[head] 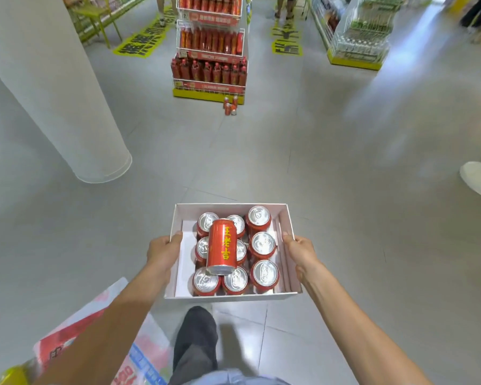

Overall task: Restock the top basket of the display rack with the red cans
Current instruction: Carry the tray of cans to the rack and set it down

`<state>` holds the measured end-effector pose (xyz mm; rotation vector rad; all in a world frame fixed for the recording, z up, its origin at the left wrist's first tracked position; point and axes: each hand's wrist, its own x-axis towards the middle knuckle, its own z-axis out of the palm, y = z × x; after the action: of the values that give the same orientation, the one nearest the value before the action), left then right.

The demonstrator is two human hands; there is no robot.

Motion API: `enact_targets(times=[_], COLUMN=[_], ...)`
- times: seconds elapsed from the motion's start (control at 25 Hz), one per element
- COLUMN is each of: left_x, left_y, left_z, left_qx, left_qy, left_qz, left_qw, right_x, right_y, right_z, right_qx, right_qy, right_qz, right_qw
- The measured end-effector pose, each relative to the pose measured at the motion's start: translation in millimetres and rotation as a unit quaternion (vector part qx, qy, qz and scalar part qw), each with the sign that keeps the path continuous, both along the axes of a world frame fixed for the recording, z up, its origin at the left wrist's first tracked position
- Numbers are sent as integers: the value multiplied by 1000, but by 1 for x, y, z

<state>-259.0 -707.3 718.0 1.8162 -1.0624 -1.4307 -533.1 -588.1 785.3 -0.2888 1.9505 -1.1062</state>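
Observation:
I carry a white cardboard box (228, 207) in front of me above the floor. My left hand (163, 250) grips its left wall and my right hand (300, 250) grips its right wall, thumbs over the rim. Several upright red cans (263, 276) fill the box, and one red can with yellow characters (222, 247) lies on its side on top of them. The display rack (210, 43) stands far ahead across the floor, its wire baskets stocked with red bottles and cans. The top basket is cut off by the frame's upper edge.
A thick white pillar (53, 87) rises at left. A few loose red cans (230, 105) stand on the floor at the rack's foot. Another shelf unit (358, 34) sits at the back right. Printed packaging (100, 337) lies at lower left. A white shoe (479, 180) shows at the right edge.

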Motion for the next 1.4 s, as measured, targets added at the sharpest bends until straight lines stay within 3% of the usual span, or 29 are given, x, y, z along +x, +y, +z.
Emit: enact_targets(times=[0.36, 0.8, 1.12, 1.4], left_x=[-64, -157, -204, -211], left_y=[-296, -627, -854, -1081], left_z=[22, 17, 25, 3], left_qx=[5, 8, 8, 14], left_qy=[11, -11, -19, -21], left_qz=[-27, 18, 46, -3], left_qw=[1000, 1000, 999, 1000], right_x=[-53, -162, -210, -218], right_y=[-269, -634, -879, -1100], right_z=[29, -2, 11, -11], right_qx=[-13, -12, -9, 17], right_qy=[-28, -83, -60, -37], right_qz=[-31, 7, 33, 0], right_qw=[999, 996, 998, 999])
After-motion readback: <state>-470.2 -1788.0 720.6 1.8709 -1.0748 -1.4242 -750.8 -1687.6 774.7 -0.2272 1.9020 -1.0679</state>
